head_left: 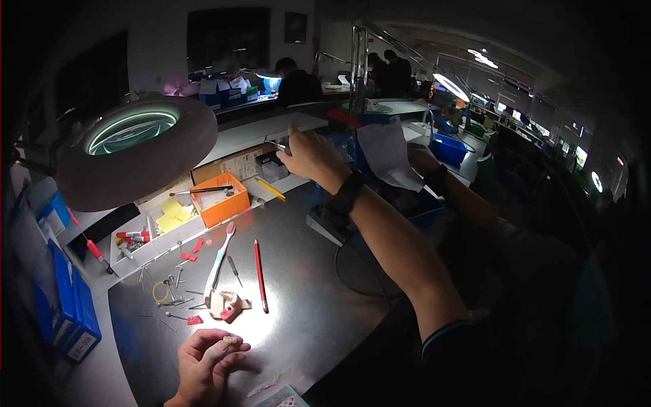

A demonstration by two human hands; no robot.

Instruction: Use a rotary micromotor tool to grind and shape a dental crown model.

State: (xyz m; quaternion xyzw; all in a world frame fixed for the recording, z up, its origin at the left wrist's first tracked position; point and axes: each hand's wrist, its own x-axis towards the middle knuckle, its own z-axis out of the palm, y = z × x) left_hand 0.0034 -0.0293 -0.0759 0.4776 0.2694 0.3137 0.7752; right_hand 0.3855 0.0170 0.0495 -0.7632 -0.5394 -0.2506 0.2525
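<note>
My left hand [209,359] is closed at the near edge of the dark bench, pinching a small off-white, tooth-like piece [230,339] between thumb and fingers. Just beyond it sits a beige dental model [227,305] with a red patch. My right arm, with a black band at the wrist, reaches across to the far side of the bench. There my right hand [308,157] is closed on a slim tool with a thin metal tip [275,144]. Beyond the model lie a toothbrush [222,254], a small dark screwdriver-like tool [234,270] and a red pencil [261,275].
A ring magnifier lamp [139,152] hangs over the left. An orange box [220,200] and white tray [139,244] line the back. Loose pins [173,288] and red bits lie left. At right, another person's arm [468,200] is beside a white sheet [390,156].
</note>
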